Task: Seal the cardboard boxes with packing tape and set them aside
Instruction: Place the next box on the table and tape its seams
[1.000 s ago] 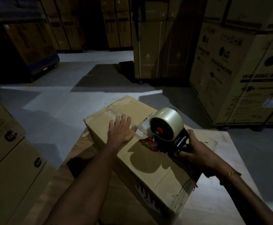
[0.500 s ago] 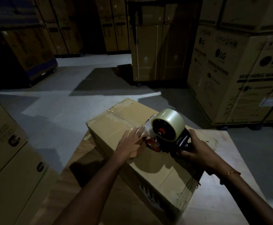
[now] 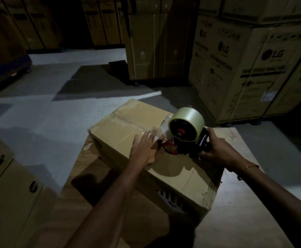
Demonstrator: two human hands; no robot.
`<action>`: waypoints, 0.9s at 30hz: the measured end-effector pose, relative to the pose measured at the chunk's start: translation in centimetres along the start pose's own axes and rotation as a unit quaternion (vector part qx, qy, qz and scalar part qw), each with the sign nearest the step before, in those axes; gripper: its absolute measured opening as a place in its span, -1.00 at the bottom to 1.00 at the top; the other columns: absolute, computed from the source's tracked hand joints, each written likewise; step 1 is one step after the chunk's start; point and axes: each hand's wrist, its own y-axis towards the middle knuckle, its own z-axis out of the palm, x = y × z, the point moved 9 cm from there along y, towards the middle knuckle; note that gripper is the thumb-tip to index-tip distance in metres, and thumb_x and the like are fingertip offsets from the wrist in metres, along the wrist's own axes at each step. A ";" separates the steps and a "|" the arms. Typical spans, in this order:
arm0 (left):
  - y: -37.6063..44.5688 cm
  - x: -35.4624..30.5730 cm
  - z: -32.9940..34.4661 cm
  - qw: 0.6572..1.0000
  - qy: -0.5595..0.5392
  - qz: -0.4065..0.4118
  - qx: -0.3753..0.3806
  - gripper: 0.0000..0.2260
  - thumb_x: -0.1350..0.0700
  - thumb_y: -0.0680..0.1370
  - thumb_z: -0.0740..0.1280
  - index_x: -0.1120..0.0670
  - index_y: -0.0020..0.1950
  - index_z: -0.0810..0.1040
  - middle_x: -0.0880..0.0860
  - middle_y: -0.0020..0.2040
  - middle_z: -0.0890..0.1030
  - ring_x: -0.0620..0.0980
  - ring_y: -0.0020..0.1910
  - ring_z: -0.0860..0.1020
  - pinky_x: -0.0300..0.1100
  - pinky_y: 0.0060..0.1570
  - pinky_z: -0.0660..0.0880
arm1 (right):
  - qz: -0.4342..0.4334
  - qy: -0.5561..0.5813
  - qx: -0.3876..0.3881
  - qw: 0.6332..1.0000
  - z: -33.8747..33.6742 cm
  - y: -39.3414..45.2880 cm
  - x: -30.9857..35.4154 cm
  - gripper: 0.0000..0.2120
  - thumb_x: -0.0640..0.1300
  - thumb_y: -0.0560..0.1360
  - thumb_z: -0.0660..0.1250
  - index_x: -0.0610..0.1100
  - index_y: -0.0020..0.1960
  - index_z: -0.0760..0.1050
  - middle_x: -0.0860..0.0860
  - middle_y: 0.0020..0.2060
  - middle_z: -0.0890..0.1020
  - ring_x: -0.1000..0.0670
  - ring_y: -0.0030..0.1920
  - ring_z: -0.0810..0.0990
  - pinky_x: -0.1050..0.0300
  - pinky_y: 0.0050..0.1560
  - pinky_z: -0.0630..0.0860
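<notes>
A brown cardboard box point(image 3: 121, 129) lies closed on a wooden platform point(image 3: 235, 221), its top seam partly covered with clear tape. My left hand point(image 3: 143, 149) presses flat on the box top, fingers straight, right beside the dispenser's red front end. A tape dispenser point(image 3: 183, 133) with a large roll of clear tape stands on the box seam. My right hand point(image 3: 216, 149) grips its black handle from the right. A short strip of tape runs from the roll down to the box between the two hands.
Large printed cartons point(image 3: 250, 65) are stacked at the right and at the back point(image 3: 146, 42). More cartons point(image 3: 6, 185) stand at the lower left. Grey concrete floor point(image 3: 47, 108) stretches to the left and beyond the box.
My left hand has slid right along the box top toward the dispenser. The dispenser and my right hand have stayed nearly in place.
</notes>
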 end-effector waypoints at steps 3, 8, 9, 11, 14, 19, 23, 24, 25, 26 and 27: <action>-0.2 -0.1 -0.1 1.000 0.003 -0.014 -0.001 -0.38 -0.10 0.71 0.09 -0.19 0.63 -0.25 0.01 0.65 -0.30 0.08 0.64 -0.21 0.20 0.57 -0.15 | 0.007 -0.009 -0.006 1.000 -0.1 -0.3 0.0 -0.19 -0.08 0.48 0.53 0.00 0.53 0.09 -0.13 0.02 0.69 -0.09 -0.05 0.68 0.00 -0.15 0.63; -0.6 -0.2 -1.2 0.996 -0.037 -0.075 0.009 -0.34 -0.21 0.67 0.13 -0.16 0.65 -0.17 0.19 0.65 -0.24 0.15 0.63 -0.22 0.14 0.58 -0.15 | 0.012 -0.025 0.019 0.999 0.1 -0.2 0.3 -0.19 -0.12 0.48 0.52 -0.04 0.53 0.07 -0.15 0.06 0.67 -0.08 -0.06 0.65 0.07 -0.18 0.58; -0.7 -0.4 -1.4 0.996 -0.034 -0.079 0.016 -0.35 -0.17 0.68 0.13 -0.13 0.65 -0.17 0.19 0.64 -0.25 0.15 0.63 -0.22 0.14 0.58 -0.15 | 0.010 -0.026 0.023 0.999 0.1 0.0 0.4 -0.19 -0.11 0.48 0.52 -0.04 0.53 0.07 -0.15 0.06 0.67 -0.10 -0.04 0.65 0.00 -0.13 0.61; -1.2 -0.8 -1.7 0.996 -0.031 -0.085 0.014 -0.34 -0.12 0.67 0.16 -0.10 0.66 -0.15 0.18 0.65 -0.25 0.13 0.64 -0.21 0.14 0.58 -0.13 | 0.002 -0.029 0.033 0.999 0.0 0.1 0.4 -0.20 -0.08 0.49 0.52 -0.04 0.52 0.07 -0.13 0.06 0.66 -0.12 -0.02 0.66 -0.07 -0.06 0.64; -1.1 -0.6 -1.5 0.995 -0.036 -0.095 -0.001 -0.31 -0.15 0.66 0.18 -0.14 0.65 -0.16 0.12 0.65 -0.26 0.09 0.64 -0.21 0.15 0.57 -0.15 | -0.007 -0.047 0.044 0.998 -0.2 0.2 0.7 -0.23 -0.09 0.50 0.50 -0.06 0.50 0.07 -0.14 0.04 0.66 -0.16 -0.04 0.66 -0.14 -0.06 0.63; 0.0 0.1 -0.5 0.993 -0.041 -0.111 -0.006 -0.35 -0.28 0.64 0.13 -0.22 0.64 -0.11 0.09 0.66 -0.22 0.07 0.64 -0.18 0.19 0.57 -0.13 | -0.010 -0.039 0.056 0.998 -0.5 -0.4 0.6 -0.24 -0.12 0.52 0.47 -0.06 0.51 0.04 -0.15 0.07 0.65 -0.19 0.00 0.66 -0.22 0.00 0.63; 0.4 0.1 -0.6 0.992 -0.042 -0.115 -0.003 -0.42 -0.30 0.66 0.03 -0.22 0.64 -0.09 0.12 0.66 -0.20 0.10 0.64 -0.17 0.24 0.56 -0.10 | -0.008 -0.028 0.074 0.997 -1.5 -1.9 -0.4 -0.29 -0.20 0.55 0.42 -0.08 0.51 0.04 -0.11 0.00 0.62 -0.17 -0.06 0.66 -0.10 -0.13 0.64; 0.4 0.0 -0.6 0.992 -0.048 -0.119 -0.002 -0.40 -0.34 0.65 0.00 -0.23 0.64 -0.09 0.12 0.66 -0.19 0.09 0.64 -0.17 0.24 0.55 -0.11 | 0.001 -0.027 0.079 0.996 -1.9 -2.4 -1.0 -0.31 -0.22 0.56 0.40 -0.07 0.50 0.04 -0.13 -0.01 0.62 -0.20 -0.11 0.66 -0.12 -0.19 0.65; 0.4 0.0 -0.7 0.990 -0.066 -0.128 -0.003 -0.38 -0.40 0.62 -0.06 -0.24 0.64 -0.09 0.09 0.66 -0.19 0.07 0.64 -0.17 0.23 0.55 -0.14 | 0.013 -0.023 0.083 0.996 -2.4 -3.0 -1.7 -0.32 -0.23 0.56 0.39 -0.05 0.49 0.03 -0.16 -0.04 0.62 -0.22 -0.18 0.66 -0.12 -0.25 0.64; 0.3 0.1 -0.7 0.987 -0.086 -0.137 -0.002 -0.35 -0.45 0.59 -0.10 -0.25 0.64 -0.08 0.07 0.67 -0.19 0.06 0.64 -0.17 0.21 0.55 -0.18 | 0.025 -0.017 0.087 0.996 -2.8 -3.5 -2.5 -0.32 -0.24 0.57 0.38 -0.02 0.48 0.02 -0.17 -0.08 0.62 -0.22 -0.26 0.66 -0.09 -0.31 0.63; 0.3 0.1 -0.7 0.985 -0.098 -0.143 0.004 -0.32 -0.47 0.57 -0.12 -0.26 0.64 -0.08 0.06 0.67 -0.19 0.04 0.64 -0.18 0.20 0.55 -0.20 | 0.034 -0.014 0.091 0.995 -3.1 -4.0 -3.2 -0.32 -0.24 0.57 0.38 0.02 0.47 0.02 -0.17 -0.11 0.61 -0.19 -0.32 0.64 -0.05 -0.36 0.62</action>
